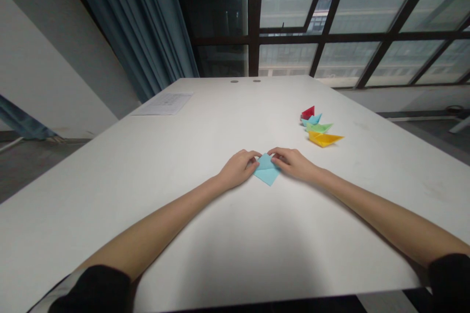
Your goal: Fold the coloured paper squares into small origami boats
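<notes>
A small light-blue sheet of folding paper (267,171) lies on the white table in front of me, one corner pointing toward me and a crease running across its middle. My left hand (242,167) grips its left edge, thumb and fingertips curled on the paper. On the opposite side, my right hand (290,162) pinches the right edge near the upper corner. Both hands rest low at the tabletop, and their fingertips cover parts of the paper's upper edges.
Folded paper boats stand in a row to the right: yellow (325,139), green (318,128), blue (312,120) and red (308,112). A printed sheet (163,104) lies at the far left of the white table (235,234). Behind are a blue curtain (139,24) and windows.
</notes>
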Available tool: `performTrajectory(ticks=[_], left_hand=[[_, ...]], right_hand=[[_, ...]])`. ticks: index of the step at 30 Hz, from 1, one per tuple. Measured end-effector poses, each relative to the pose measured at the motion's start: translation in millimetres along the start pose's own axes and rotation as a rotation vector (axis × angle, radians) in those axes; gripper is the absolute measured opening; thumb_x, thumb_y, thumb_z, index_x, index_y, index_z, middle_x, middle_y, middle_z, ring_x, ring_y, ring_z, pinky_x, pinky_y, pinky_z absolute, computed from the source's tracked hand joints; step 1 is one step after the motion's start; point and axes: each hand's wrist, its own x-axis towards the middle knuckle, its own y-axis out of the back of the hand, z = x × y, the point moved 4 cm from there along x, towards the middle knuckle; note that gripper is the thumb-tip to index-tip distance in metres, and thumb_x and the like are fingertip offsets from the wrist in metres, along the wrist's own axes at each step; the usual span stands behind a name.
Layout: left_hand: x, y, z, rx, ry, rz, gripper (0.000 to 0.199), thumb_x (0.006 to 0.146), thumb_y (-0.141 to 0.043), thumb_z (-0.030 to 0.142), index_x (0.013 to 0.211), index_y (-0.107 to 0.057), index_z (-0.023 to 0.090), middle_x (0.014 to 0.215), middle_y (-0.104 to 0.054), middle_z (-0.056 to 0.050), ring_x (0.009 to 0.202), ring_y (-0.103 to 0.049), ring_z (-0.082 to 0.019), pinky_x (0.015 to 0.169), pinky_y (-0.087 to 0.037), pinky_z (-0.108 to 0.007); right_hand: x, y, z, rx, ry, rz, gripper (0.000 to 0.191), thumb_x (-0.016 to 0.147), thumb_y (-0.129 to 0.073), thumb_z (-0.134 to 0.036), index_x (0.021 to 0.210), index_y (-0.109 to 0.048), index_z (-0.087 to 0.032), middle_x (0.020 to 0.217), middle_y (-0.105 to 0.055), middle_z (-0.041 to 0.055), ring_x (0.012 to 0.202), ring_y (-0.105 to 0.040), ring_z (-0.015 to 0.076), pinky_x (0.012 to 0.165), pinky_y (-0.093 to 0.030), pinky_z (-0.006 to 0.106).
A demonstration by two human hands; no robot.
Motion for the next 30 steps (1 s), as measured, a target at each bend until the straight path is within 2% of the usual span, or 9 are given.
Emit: performTrajectory(ticks=[4, 9, 13, 17, 21, 26, 30], left_hand=[[0.9, -1.4, -2.4, -0.030, 0.017, 0.022, 0.025, 0.082, -0.050, 0.018, 0.107, -0.055, 0.019, 0.083, -0.063, -0.002, 0.081, -0.057, -0.017, 0.076, -0.045, -0.030], [1.5, 0.0, -2.7, 0.074, -0.083, 0.017, 0.020, 0.083, -0.046, 0.014, 0.091, -0.064, 0.018, 0.094, -0.059, -0.006, 0.090, -0.055, -0.017, 0.082, -0.044, -0.030], [1.3, -0.1, -3.9, 0.176, -0.100, -0.008, 0.024, 0.083, -0.046, 0.015, 0.095, -0.067, 0.019, 0.095, -0.060, -0.007, 0.090, -0.055, -0.019, 0.081, -0.043, -0.032], [1.2, -0.2, -1.3, 0.225, -0.134, -0.063, 0.030, 0.080, -0.045, 0.011, 0.100, -0.066, 0.018, 0.095, -0.062, -0.008, 0.090, -0.054, -0.020, 0.081, -0.043, -0.034], [-0.4, 1.2, 0.8, 0.186, -0.145, -0.079, 0.034, 0.077, -0.044, 0.010, 0.104, -0.065, 0.018, 0.096, -0.063, -0.007, 0.093, -0.054, -0.021, 0.085, -0.042, -0.036], [-2.8, 0.8, -0.2, 0.035, -0.128, -0.051, 0.038, 0.069, -0.051, 0.010, 0.104, -0.062, 0.017, 0.101, -0.061, -0.006, 0.096, -0.054, -0.020, 0.088, -0.042, -0.034], [-2.1, -0.8, -1.9, 0.006, -0.138, -0.005, 0.033, 0.072, -0.049, 0.009, 0.102, -0.061, 0.019, 0.098, -0.061, -0.005, 0.093, -0.055, -0.018, 0.086, -0.043, -0.033]], right_hand=[[-0.4, -3.0, 3.6, 0.086, -0.044, 0.036, 0.033, 0.084, -0.046, -0.021, 0.116, -0.052, -0.020, 0.078, -0.066, 0.0005, 0.061, -0.057, 0.0115, 0.062, -0.044, 0.024], [2.0, -1.8, 1.8, -0.113, 0.055, 0.075, 0.025, 0.084, -0.047, -0.018, 0.102, -0.064, -0.020, 0.081, -0.065, 0.0049, 0.078, -0.058, 0.0170, 0.073, -0.044, 0.030], [0.8, -1.4, 2.8, -0.191, 0.148, 0.083, 0.023, 0.085, -0.048, -0.018, 0.097, -0.067, -0.019, 0.091, -0.064, 0.0076, 0.090, -0.054, 0.0204, 0.084, -0.043, 0.035], [-1.1, -2.6, 10.7, -0.214, 0.133, 0.083, 0.022, 0.085, -0.050, -0.021, 0.097, -0.068, -0.022, 0.090, -0.061, 0.0079, 0.088, -0.053, 0.0208, 0.081, -0.044, 0.036], [-0.4, -5.1, 15.0, -0.194, 0.112, 0.069, 0.023, 0.086, -0.048, -0.020, 0.097, -0.068, -0.020, 0.086, -0.063, 0.0072, 0.087, -0.054, 0.0205, 0.082, -0.044, 0.036], [1.1, -6.8, 15.0, -0.194, 0.103, 0.060, 0.024, 0.086, -0.047, -0.017, 0.097, -0.067, -0.019, 0.087, -0.065, 0.0077, 0.087, -0.055, 0.0204, 0.083, -0.043, 0.036], [0.7, -5.7, 14.3, -0.180, 0.110, 0.064, 0.024, 0.085, -0.047, -0.017, 0.096, -0.068, -0.019, 0.087, -0.065, 0.0077, 0.087, -0.056, 0.0201, 0.082, -0.044, 0.036]])
